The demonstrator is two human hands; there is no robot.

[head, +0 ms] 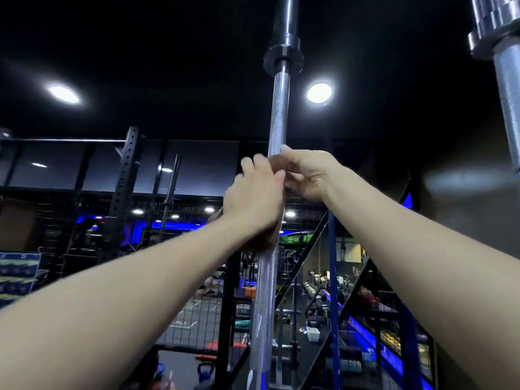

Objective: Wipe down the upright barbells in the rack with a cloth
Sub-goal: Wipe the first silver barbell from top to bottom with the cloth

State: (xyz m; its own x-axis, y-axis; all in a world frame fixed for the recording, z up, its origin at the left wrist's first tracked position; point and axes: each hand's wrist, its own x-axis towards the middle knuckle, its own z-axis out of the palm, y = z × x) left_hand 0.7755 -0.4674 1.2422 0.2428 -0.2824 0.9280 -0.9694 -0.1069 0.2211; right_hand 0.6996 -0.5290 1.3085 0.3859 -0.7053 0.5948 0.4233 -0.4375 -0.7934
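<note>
A silver upright barbell (278, 114) rises through the middle of the view, with a dark collar near its top. A brown cloth (271, 237) is wrapped round its shaft at about mid height. My left hand (254, 201) grips the cloth against the bar. My right hand (306, 171) sits just above and to the right, its fingers curled round the bar and pinching the cloth's upper edge. Most of the cloth is hidden behind my hands. A second upright barbell (509, 80) stands at the far right edge.
A blue upright pole (333, 277) stands just right of the bar. Behind is a black mesh railing (197, 319), with a gym floor, kettlebells (205, 370) and dumbbell racks below. A black squat rack (123, 192) stands at the left. Ceiling lights glare overhead.
</note>
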